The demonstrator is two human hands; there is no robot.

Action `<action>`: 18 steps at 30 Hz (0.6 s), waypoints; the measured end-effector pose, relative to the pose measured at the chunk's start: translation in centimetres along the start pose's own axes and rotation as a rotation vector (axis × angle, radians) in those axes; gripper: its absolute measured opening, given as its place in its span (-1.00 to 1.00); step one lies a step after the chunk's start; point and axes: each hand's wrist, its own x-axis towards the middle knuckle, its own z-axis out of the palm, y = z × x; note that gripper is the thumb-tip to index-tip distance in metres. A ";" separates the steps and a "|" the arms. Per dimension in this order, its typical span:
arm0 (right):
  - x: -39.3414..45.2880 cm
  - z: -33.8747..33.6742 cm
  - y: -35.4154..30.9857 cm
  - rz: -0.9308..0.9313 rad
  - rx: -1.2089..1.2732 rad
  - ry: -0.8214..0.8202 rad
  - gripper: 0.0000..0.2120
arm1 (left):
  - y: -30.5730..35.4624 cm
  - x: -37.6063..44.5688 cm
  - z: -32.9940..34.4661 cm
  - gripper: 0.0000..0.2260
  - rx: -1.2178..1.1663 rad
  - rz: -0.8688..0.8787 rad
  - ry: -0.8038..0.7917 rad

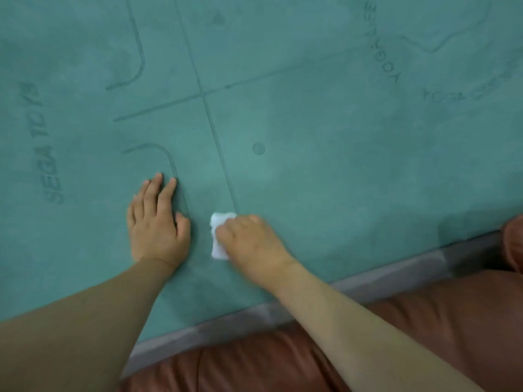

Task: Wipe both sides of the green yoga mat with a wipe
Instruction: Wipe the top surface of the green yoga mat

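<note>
While the green yoga mat [311, 165] is lying flat and filling most of the head view, both hands are resting on it near its closest edge. The left hand [157, 224] is lying palm down on the mat, fingers straight and close together, thumb tucked at the side; it is holding nothing. The right hand [250, 241] is sitting just beside it, fingers curled over a white wipe [219, 236] and pressing it onto the mat; the wipe is showing at the fingertip side of that hand, between the two hands. The right hand is slightly blurred.

Printed markings on the mat: beyond the hands, two long lines are crossing one another; one of them is running down to the wipe. A curved corner line is ending at the left fingertips. A small dark round dot is lying beyond the right hand. To the outside of the left hand, the words "SEGA TOYS" are reading sideways. Far beyond the right hand, more lettering is showing upside down; it starts "YOGA", the rest being too blurred to read.

Along the near edge of the mat, under both forearms, a grey strip [368, 284] is showing, and nearer still a reddish-brown padded surface [438, 321].
</note>
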 end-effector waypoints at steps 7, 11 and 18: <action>-5.2 -8.6 16.6 0.824 -0.151 0.342 -0.73 | 0.1 0.0 -0.2 -0.40 0.009 0.012 -0.003; -5.3 -5.7 17.8 1.321 -0.105 0.326 -0.75 | 0.2 0.1 -0.2 -0.39 0.010 0.013 0.009; -2.2 -1.0 0.2 0.113 0.205 -0.311 -0.84 | 0.0 0.1 -0.1 -0.41 -0.008 0.019 0.035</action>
